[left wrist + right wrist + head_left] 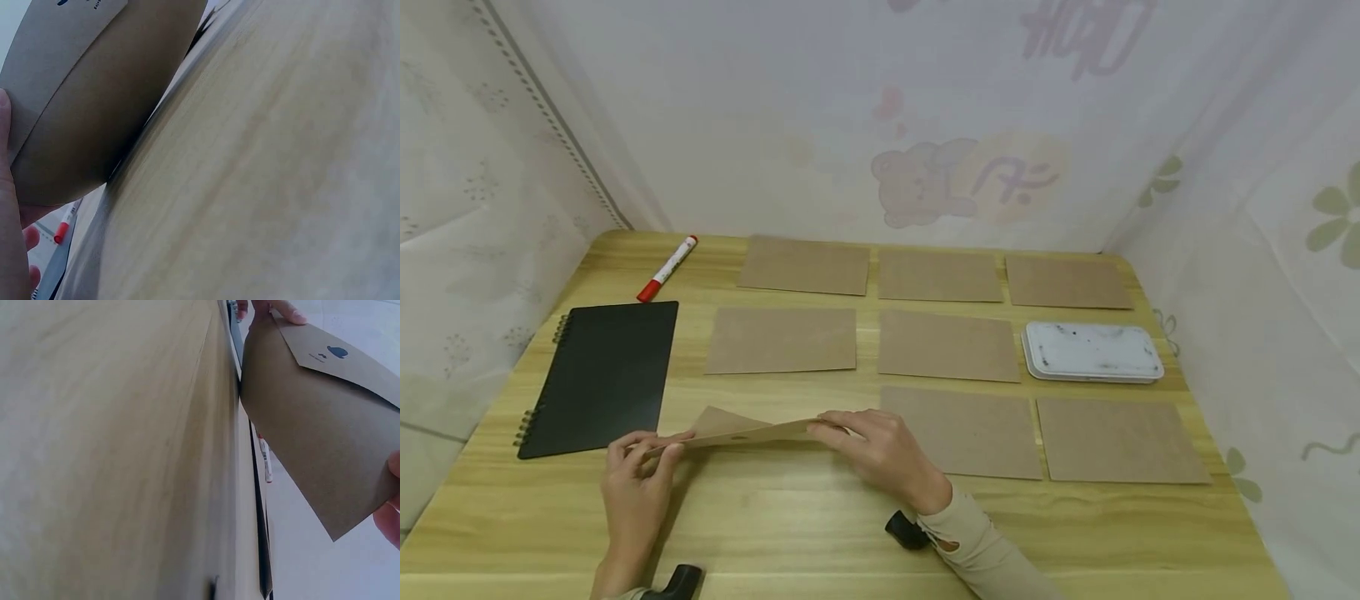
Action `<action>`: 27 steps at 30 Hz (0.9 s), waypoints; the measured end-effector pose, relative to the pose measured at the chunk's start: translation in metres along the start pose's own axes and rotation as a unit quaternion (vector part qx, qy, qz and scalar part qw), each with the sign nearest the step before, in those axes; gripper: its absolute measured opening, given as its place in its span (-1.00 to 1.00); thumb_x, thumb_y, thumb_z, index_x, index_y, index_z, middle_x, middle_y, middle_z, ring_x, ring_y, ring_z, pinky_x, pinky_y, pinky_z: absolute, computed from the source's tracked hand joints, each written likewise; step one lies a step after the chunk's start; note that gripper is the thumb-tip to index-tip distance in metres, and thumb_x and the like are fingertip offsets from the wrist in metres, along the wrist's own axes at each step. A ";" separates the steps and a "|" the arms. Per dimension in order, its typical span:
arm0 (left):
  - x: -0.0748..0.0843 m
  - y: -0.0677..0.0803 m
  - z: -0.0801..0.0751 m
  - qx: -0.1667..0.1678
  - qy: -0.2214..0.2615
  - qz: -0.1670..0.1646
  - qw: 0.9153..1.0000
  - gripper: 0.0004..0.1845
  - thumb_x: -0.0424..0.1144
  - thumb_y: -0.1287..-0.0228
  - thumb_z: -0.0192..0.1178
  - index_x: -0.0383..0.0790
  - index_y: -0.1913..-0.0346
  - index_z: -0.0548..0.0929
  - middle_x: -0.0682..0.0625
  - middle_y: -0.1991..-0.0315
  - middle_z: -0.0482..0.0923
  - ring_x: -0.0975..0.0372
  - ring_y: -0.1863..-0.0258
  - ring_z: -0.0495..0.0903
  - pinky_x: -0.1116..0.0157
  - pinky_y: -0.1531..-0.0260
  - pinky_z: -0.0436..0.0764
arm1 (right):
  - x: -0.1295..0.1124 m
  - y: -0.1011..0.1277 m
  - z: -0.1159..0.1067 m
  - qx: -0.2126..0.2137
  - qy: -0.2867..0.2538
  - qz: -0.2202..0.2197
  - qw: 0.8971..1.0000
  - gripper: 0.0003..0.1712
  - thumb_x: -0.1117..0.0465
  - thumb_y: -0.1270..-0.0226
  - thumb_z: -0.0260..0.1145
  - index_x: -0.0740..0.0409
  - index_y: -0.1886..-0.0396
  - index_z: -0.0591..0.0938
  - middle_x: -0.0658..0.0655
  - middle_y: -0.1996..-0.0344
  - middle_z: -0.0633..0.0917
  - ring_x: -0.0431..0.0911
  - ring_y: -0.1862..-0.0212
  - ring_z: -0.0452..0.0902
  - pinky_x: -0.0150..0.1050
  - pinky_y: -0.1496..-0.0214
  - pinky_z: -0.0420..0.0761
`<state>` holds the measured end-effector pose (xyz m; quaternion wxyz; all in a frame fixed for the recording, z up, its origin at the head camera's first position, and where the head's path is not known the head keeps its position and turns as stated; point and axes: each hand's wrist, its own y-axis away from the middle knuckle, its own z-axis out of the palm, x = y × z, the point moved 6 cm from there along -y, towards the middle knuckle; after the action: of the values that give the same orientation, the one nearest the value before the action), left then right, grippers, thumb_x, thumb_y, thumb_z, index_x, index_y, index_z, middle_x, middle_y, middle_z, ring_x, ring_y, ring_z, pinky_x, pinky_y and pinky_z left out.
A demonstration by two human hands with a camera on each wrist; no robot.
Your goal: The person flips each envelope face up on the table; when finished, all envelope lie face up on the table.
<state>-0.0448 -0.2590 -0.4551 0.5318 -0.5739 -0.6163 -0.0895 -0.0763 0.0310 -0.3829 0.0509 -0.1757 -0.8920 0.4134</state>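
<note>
Wooden table (820,533), light grain, curtain walls on three sides. Black spiral notebook (601,377) lies flat at left, near the left hand. Seven brown envelopes flat in rows: three at the back (937,276), two in the middle (947,345), two at front right (1120,438). White tray (1091,352) sits at right end of the middle row, just beside an envelope. Held envelope (741,430) is at the front centre of the table, tilted, lifted off the wood with its flap up; the right wrist view shows a small blue mark on the flap. Right hand (880,450) pinches its right end, fingers curled on the edge. Left hand (638,477) pinches its left end, thumb on top. Red-capped white marker (667,268) lies at back left, above the notebook, apart from it.
</note>
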 end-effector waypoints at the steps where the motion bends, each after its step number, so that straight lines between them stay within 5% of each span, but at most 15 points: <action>1: 0.001 -0.001 0.000 0.005 0.013 0.005 1.000 -0.86 -0.40 -0.09 0.32 -0.48 0.36 0.67 0.06 0.26 0.54 0.41 0.11 0.32 0.60 0.21 0.32 | 0.001 0.001 0.000 -0.002 -0.001 0.003 1.000 -0.74 0.33 -0.39 0.09 0.11 0.04 0.64 0.05 0.20 0.68 -0.25 0.45 0.57 -0.50 0.32 0.52; 7: 0.009 -0.005 -0.001 0.045 0.122 0.043 0.991 -0.66 -0.45 -0.15 0.26 -0.70 0.21 0.39 0.01 0.31 0.68 0.36 0.16 0.49 0.47 0.05 0.27 | 0.003 0.005 0.004 -0.007 -0.005 0.026 1.000 -0.66 0.37 -0.41 0.02 0.13 -0.06 0.61 0.11 0.25 0.69 -0.20 0.40 0.63 -0.50 0.26 0.54; 13: 0.007 -0.003 -0.008 0.120 0.159 -0.010 0.980 -0.58 -0.58 0.00 0.30 -0.41 0.25 0.21 0.01 0.22 0.49 0.33 0.26 0.52 0.44 0.08 0.35 | 0.004 0.004 0.004 0.009 -0.030 0.047 0.998 -0.66 0.37 -0.41 -0.02 0.21 -0.06 0.59 0.16 0.24 0.69 -0.12 0.30 0.65 -0.48 0.22 0.54; 16: 0.013 -0.003 -0.011 0.152 0.138 -0.003 0.979 -0.56 -0.52 0.02 0.34 -0.44 0.43 0.17 0.07 0.25 0.38 0.32 0.24 0.45 0.44 0.12 0.37 | 0.004 0.002 0.005 0.015 -0.048 0.063 0.997 -0.68 0.35 -0.41 0.02 0.23 -0.07 0.58 0.16 0.28 0.68 -0.13 0.30 0.65 -0.50 0.24 0.53; 20: 0.033 -0.006 -0.012 0.173 0.086 0.055 0.980 -0.54 -0.38 -0.06 0.35 -0.70 0.49 0.29 0.01 0.40 0.44 0.35 0.19 0.40 0.45 0.11 0.32 | 0.005 0.001 0.006 0.009 -0.070 0.089 0.994 -0.68 0.35 -0.38 0.09 0.24 -0.09 0.56 0.12 0.35 0.64 -0.27 0.50 0.49 -0.66 0.43 0.38; 22: 0.041 -0.008 -0.012 0.177 0.063 0.077 0.979 -0.61 -0.34 -0.08 0.34 -0.66 0.52 0.42 -0.10 0.49 0.45 0.38 0.18 0.38 0.46 0.11 0.29 | 0.006 0.002 0.007 0.003 -0.072 0.105 0.992 -0.67 0.36 -0.36 0.12 0.24 -0.09 0.55 0.11 0.37 0.62 -0.31 0.56 0.35 -0.68 0.51 0.27; 27: 0.035 -0.011 -0.006 0.133 0.022 0.109 0.985 -0.62 -0.19 -0.10 0.31 -0.56 0.45 0.58 -0.31 0.50 0.50 0.39 0.17 0.30 0.41 0.06 0.17 | 0.011 0.007 0.013 -0.024 -0.040 0.139 0.989 -0.63 0.34 -0.25 0.24 0.16 -0.07 0.58 0.04 0.39 0.59 -0.30 0.52 0.33 -0.60 0.50 0.31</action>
<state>-0.0421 -0.2449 -0.4205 0.6233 -0.5599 -0.5445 0.0397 -0.0875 0.0296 -0.3969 -0.0468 -0.2828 -0.8698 0.4015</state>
